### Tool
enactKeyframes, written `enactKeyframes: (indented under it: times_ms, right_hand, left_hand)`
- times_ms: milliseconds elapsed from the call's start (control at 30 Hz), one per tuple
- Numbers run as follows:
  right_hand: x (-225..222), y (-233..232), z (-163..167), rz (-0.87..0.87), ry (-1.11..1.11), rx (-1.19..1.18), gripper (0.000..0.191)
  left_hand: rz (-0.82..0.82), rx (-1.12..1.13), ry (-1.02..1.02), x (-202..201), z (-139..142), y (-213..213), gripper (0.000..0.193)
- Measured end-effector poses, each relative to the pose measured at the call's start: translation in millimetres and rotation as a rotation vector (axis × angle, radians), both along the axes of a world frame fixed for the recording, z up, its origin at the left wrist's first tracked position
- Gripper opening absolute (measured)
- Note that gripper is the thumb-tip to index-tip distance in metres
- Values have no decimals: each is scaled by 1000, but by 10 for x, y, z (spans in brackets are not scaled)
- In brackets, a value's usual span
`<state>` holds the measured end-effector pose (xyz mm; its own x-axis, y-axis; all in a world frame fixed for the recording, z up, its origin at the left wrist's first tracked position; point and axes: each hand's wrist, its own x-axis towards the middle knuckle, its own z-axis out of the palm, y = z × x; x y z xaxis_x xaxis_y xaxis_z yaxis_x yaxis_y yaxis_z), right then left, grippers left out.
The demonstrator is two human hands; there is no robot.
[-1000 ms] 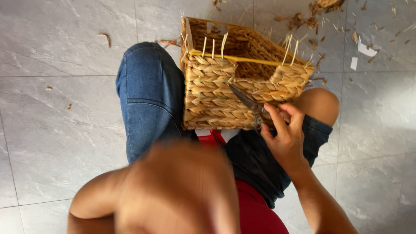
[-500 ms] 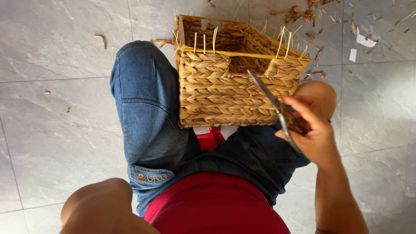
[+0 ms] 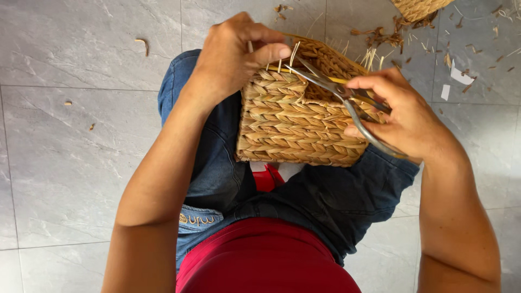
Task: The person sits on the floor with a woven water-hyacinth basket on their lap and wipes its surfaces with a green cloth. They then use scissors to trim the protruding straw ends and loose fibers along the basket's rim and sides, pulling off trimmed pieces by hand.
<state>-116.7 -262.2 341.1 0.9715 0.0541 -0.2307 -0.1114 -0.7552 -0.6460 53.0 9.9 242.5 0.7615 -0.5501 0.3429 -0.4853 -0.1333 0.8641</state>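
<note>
A rectangular woven straw basket [image 3: 296,127] rests on my lap, between my jeans-clad knees. My left hand [image 3: 233,54] grips its near left rim, thumb pressed beside the loose straw ends that stick up there. My right hand [image 3: 404,116] holds metal scissors [image 3: 331,87] by their handles, with the blades pointing left across the rim towards the left thumb. A yellow wire frame shows along the basket's top edge.
Grey floor tiles [image 3: 65,152] lie all around, littered with straw offcuts [image 3: 380,35] at the top right. The corner of another woven basket [image 3: 420,8] shows at the top edge. A red object [image 3: 268,179] sits under my legs.
My left hand has come up from the lower foreground and taken hold of the basket's rim. The right hand has swung the scissors up to the rim, and the view has moved closer.
</note>
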Motion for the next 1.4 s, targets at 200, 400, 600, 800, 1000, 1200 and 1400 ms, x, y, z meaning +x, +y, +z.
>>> enactKeyframes:
  times_ms: [200,400,600,800,1000,1200,1400]
  right_hand:
    - [310,91,114,119,19,-53,72]
    - [464,114,159,207,-11,-170,69]
    - [521,99,215,225,-1,-190,70]
    - [571,88,163,258,11,-230,69]
    - [635,21,124,334,-42,-275,65]
    - [620,26,132,310,3,-337,61]
    - [630,24,124,318,-44,-285,62]
  left_hand:
    - [-239,-283,168,117,-63,-285,16]
    - [-251,-283,55,185,-151,-301,13]
    - [-233,-274,-55,164,-29,-276,12]
    - [-205,-277,-65,185,-113,-295,11]
    - [-203,-287,-60,213,-200,-331,10]
    - [-199,-379,19,276,-223,-308,15]
    - [-30,-105,66,243,-258,-217,23]
